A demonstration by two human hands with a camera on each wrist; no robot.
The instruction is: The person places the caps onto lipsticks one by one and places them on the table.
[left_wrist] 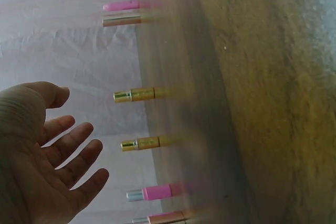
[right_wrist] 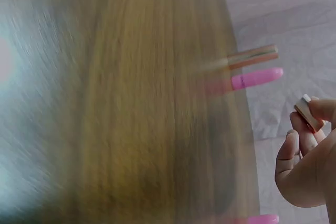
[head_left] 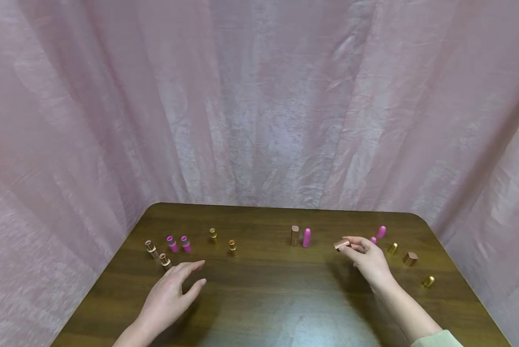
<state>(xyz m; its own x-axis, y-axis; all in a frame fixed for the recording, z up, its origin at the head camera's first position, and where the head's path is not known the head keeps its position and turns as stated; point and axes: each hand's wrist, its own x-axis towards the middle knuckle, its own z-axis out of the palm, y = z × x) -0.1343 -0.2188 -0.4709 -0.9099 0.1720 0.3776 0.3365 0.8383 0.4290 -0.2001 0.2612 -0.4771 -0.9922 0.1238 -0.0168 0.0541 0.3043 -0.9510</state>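
My right hand (head_left: 372, 264) pinches a rose-gold lipstick cap (head_left: 341, 244) between thumb and fingers, tilted above the table; the right wrist view shows the same cap (right_wrist: 310, 114). The left hand (head_left: 168, 295) hovers with fingers spread and nothing in it, close to an uncapped rose-gold lipstick tube (head_left: 166, 261). Beyond that stand another rose-gold tube (head_left: 152, 249), two pink tubes (head_left: 172, 244) with silvery collars, and two gold tubes (head_left: 213, 235). Between the hands, a closed rose-gold lipstick (head_left: 295, 236) stands beside a closed pink lipstick (head_left: 306, 238).
Right of the right hand are two pink caps (head_left: 381, 232), one partly hidden by the hand, two gold caps (head_left: 392, 248) and a rose-gold cap (head_left: 410, 259). The brown wooden table (head_left: 259, 299) has rounded far corners; pink curtains (head_left: 259, 106) hang behind and beside it.
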